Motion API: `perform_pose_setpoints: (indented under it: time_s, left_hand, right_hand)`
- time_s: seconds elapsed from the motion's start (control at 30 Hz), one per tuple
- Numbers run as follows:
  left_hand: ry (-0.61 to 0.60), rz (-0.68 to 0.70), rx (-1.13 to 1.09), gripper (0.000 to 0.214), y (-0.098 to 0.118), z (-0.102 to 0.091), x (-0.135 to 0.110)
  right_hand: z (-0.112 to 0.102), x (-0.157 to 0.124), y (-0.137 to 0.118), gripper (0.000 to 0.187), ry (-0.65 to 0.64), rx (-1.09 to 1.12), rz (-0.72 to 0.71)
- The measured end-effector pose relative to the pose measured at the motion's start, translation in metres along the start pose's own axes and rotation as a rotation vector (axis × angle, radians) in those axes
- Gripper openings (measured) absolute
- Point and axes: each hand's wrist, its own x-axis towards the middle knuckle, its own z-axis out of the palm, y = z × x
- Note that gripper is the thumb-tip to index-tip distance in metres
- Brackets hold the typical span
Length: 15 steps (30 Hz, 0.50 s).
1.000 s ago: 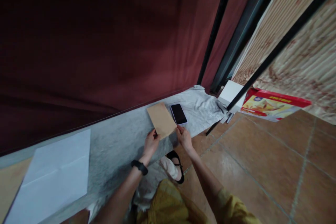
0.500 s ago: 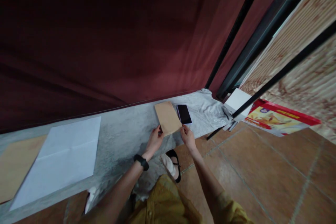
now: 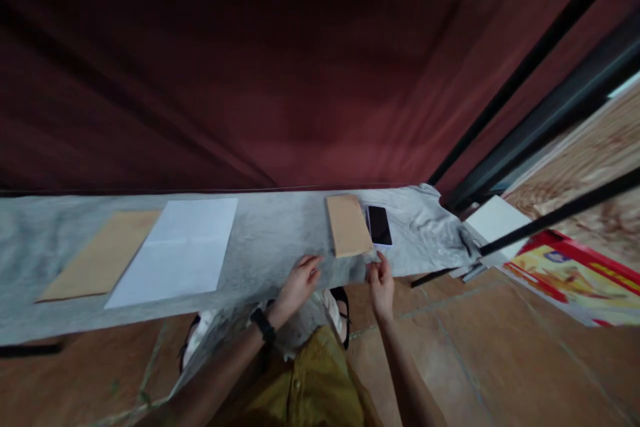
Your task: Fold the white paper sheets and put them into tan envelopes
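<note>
A small brown paper rectangle (image 3: 350, 225), perhaps an envelope or a folded sheet, lies flat on a bench covered with grey cloth (image 3: 280, 227). My left hand (image 3: 300, 282) is off its lower left corner, fingers loosely bent and apart, holding nothing. Near its lower right corner is my right hand (image 3: 381, 287), also without anything in it, its index finger stretched forward. A dark-screened phone (image 3: 380, 225) lies just right of the brown paper. Farther left, a large white sheet (image 3: 183, 247) with a crease partly covers a larger brown sheet (image 3: 107, 250).
A dark red curtain (image 3: 300, 100) hangs behind the bench. At the right stand black metal bars (image 3: 520, 80), a white box (image 3: 497, 220) and a red and yellow printed carton (image 3: 575, 273). Brown floor tiles (image 3: 450, 360) show below.
Both hands have let go of the small brown paper and drawn back toward me. It stays on the bench beside the phone. The view has turned left.
</note>
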Motion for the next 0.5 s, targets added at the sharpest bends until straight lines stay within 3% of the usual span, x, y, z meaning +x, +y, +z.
perform_pose_setpoints:
  time_s: [0.07,0.3,0.5]
  left_hand:
    - [0.033,-0.005,-0.012,0.036,-0.002,-0.012,-0.018]
    - [0.275,-0.094,-0.039,0.027,-0.019,-0.058,-0.066]
    - [0.532,-0.132,0.324,0.037,-0.045,-0.112,-0.09]
  right_hand:
    - [0.008,-0.016,-0.003,0.052,-0.056,-0.007,-0.014]
    - [0.06,-0.051,-0.035,0.043,-0.428,-0.146,-0.384]
    - [0.119,-0.061,-0.059,0.045,-0.488,-0.311,-0.548]
